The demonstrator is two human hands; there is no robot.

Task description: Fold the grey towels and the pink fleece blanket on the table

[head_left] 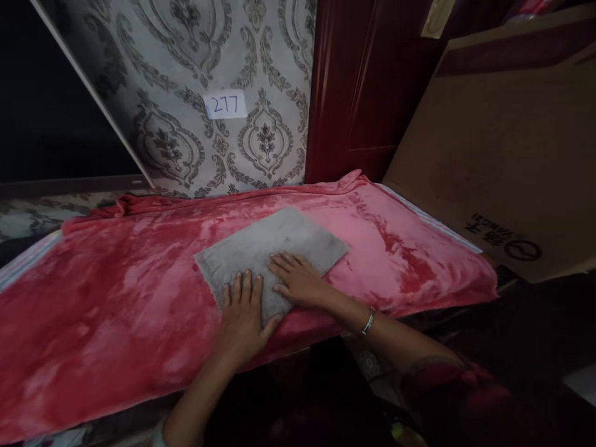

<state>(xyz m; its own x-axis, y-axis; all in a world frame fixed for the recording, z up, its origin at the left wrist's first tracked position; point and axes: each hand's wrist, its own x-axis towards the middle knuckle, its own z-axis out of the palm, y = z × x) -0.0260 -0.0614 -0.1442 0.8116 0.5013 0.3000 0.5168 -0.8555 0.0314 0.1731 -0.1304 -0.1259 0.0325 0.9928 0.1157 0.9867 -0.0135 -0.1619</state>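
A grey cloth (pixel 261 239) lies flat and turned at an angle on a red plush blanket (pixel 139 298). My left hand (pixel 243 316) rests on the cloth's near left part, palm down, with the fingers stretched out and the thumb apart. Farther right, my right hand (pixel 298 279) lies flat near the cloth's near right edge, its fingers pointing left and slightly spread. Both hands press on the cloth's top and neither grips it. A part of the cloth is hidden under the hands.
Behind the blanket stands a patterned wall with a paper label (pixel 226 104) reading 277. A dark screen (pixel 60 99) is at the left. A dark red door (pixel 358 81) and a large cardboard box (pixel 507 143) stand at the right.
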